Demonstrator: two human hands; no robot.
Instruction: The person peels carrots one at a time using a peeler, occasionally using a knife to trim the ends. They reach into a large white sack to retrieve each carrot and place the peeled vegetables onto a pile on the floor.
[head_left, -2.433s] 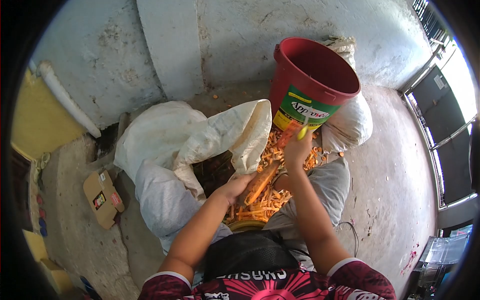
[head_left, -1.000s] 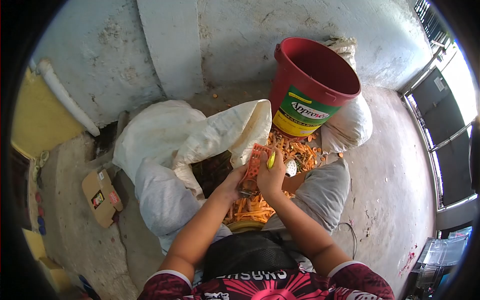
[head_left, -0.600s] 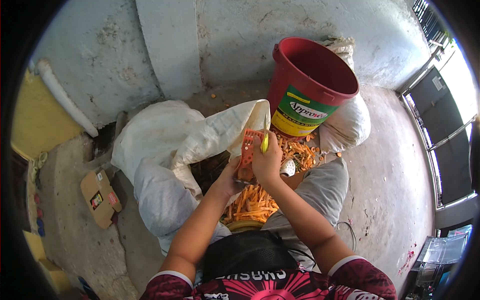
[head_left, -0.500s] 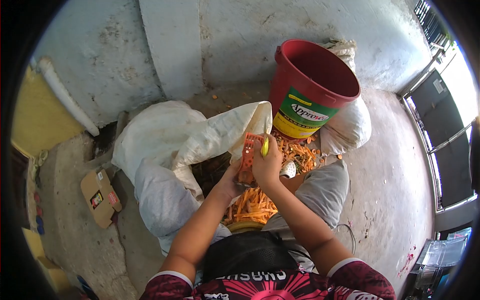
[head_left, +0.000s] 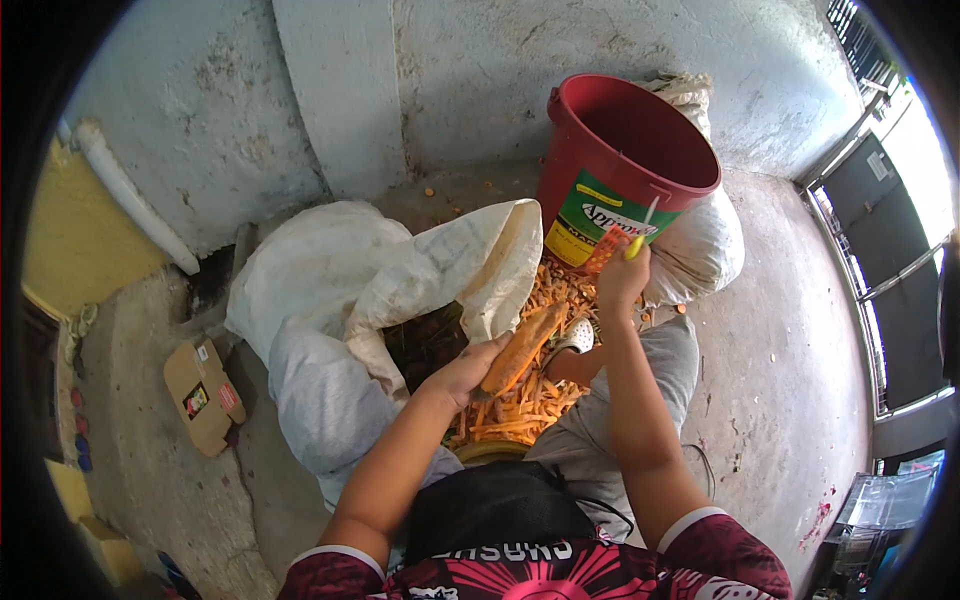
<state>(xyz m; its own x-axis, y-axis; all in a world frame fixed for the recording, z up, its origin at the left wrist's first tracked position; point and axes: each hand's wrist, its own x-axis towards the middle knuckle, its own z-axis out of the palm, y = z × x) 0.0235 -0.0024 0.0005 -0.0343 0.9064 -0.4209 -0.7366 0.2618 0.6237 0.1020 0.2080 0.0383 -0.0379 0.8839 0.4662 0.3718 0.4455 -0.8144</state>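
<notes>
My left hand (head_left: 462, 373) grips the lower end of a long orange carrot (head_left: 522, 347), which points up and to the right. My right hand (head_left: 621, 281) is raised past the carrot's tip and holds a yellow-handled peeler (head_left: 640, 232) with an orange head, in front of the red bucket (head_left: 620, 165). A heap of orange carrot peelings (head_left: 525, 400) lies on the ground below both hands, between my knees.
An open white sack (head_left: 440, 270) lies left of the carrot, with more white sacks around it. A stuffed sack (head_left: 700, 250) props up the bucket. A cardboard box (head_left: 205, 395) sits at the left. A white wall stands behind; bare concrete floor spreads to the right.
My right hand has swept the peeler from the carrot's lower end up and right, off its tip. The carrot, hidden behind the hand before, now shows along its length.
</notes>
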